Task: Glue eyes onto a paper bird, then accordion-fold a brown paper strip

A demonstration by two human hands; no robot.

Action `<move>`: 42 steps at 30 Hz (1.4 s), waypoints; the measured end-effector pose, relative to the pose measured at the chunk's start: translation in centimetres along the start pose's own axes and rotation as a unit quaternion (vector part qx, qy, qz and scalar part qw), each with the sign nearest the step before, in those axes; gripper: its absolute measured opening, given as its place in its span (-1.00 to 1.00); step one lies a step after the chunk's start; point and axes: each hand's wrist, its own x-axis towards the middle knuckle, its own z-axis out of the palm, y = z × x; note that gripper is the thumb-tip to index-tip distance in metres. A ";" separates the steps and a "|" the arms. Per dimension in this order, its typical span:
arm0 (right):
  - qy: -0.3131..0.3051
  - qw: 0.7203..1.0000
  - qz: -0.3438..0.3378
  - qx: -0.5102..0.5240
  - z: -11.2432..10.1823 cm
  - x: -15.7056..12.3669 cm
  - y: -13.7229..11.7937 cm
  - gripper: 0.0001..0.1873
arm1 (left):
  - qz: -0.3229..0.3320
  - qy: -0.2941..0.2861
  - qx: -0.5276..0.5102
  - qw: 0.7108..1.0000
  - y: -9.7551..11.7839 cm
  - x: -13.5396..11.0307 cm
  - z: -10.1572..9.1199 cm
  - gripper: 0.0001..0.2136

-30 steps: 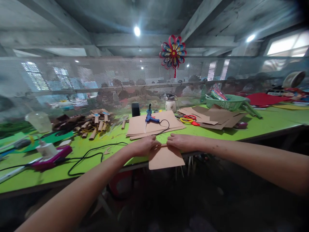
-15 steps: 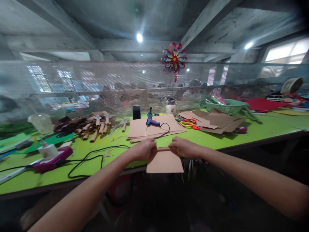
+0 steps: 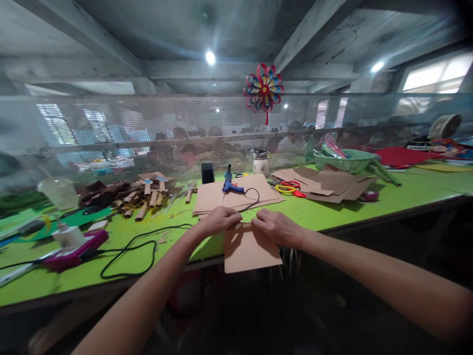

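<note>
A sheet of brown kraft paper [image 3: 252, 254] hangs over the table's front edge, its far edge folded or rolled. My left hand [image 3: 220, 220] pinches that far edge on the left. On the same edge, a short gap away, my right hand [image 3: 278, 227] is closed, with its fingertips pressing down. Just beyond my hands, a blue glue gun [image 3: 232, 186] rests on a stack of brown paper sheets [image 3: 205, 197]. Scissors with red and yellow handles [image 3: 288, 187] lie to the right of the stack.
Cut brown sheets [image 3: 325, 186] and a green basket [image 3: 345, 161] stand right. Left are small cardboard rolls [image 3: 142, 209], a purple power strip [image 3: 79, 251], a black cable [image 3: 129, 246] and a plastic cup [image 3: 59, 192]. A bottle [image 3: 260, 163] and phone [image 3: 207, 172] stand behind.
My hands have come closer together along the paper's far edge, the right one moving left. The paper's near edge hangs slightly lower, and the view has shifted a little.
</note>
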 end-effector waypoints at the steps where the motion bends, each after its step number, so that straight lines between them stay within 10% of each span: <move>1: 0.005 1.000 -0.008 -0.006 -0.2 0.0 0.0 -0.89 | -0.008 -0.030 -0.029 0.999 0.3 0.3 -0.2 -0.61; 13: 0.061 0.998 -0.027 -0.006 -0.9 -0.9 0.2 -0.81 | -0.048 -0.114 -0.244 0.962 0.5 0.1 1.4 -0.57; 19: 0.046 0.992 0.032 0.115 -0.5 -1.9 0.6 -0.80 | -0.046 -0.110 -0.240 0.963 0.5 -0.2 1.7 -0.60; 25: 0.005 0.917 0.200 0.345 -1.3 -1.4 2.3 -0.71 | -0.026 -0.066 -0.153 0.986 0.4 0.1 1.8 -0.60; 31: -0.121 0.891 0.187 0.395 -1.7 0.3 2.2 -0.63 | 0.009 -0.010 -0.019 1.000 1.5 0.3 2.1 -0.61; 42: -0.075 0.886 0.161 0.429 -2.6 -0.1 1.9 -0.63 | 0.008 -0.066 -0.034 0.997 2.5 -1.8 1.5 -0.61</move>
